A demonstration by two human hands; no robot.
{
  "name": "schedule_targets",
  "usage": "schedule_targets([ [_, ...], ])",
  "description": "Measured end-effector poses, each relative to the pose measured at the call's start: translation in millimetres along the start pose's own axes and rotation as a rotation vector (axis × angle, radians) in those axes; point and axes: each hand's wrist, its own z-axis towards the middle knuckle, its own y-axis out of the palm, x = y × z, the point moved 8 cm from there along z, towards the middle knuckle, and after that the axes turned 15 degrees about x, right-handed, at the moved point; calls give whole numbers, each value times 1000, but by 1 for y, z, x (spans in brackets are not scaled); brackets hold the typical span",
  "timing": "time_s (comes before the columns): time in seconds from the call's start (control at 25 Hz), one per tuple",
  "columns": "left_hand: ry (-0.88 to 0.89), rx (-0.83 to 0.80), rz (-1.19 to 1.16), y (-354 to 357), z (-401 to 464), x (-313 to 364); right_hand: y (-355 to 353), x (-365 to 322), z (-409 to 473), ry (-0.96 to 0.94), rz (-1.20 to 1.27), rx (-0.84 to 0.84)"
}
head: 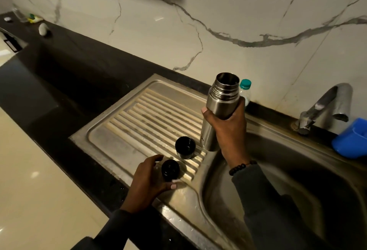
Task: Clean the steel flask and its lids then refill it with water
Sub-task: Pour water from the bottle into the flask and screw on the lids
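Steel flask (220,108) — uncapped, upright, gripped round its body by the right hand (230,128) at the sink (258,170) edge. Cup lid (185,147) and black stopper (170,169) — on the ribbed drainboard (123,128); left hand (148,180), fingers loosely spread beside the stopper, grasps nothing.

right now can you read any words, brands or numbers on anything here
flask: small dark print low on its side, too small and blurred to read
plastic bottle behind it: no label text can be made out
two black lids, tap, blue tub: no text visible
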Motion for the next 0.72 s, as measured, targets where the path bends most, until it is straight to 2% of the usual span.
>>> schedule_targets([
  [0.2, 31, -11, 51, 11, 7, -6, -15, -5, -29, 25, 37, -43],
  [0.32, 42, 59, -6, 8, 5, -2, -21, 3, -42, 69, 21, -66],
  [0.48, -28, 143, -276, -4, 5, 18, -36, 6, -52, 66, -26, -55],
  [0.72, -105, 34, -739, -15, 10, 96, -67, 1, -64, 37, -104, -28],
])
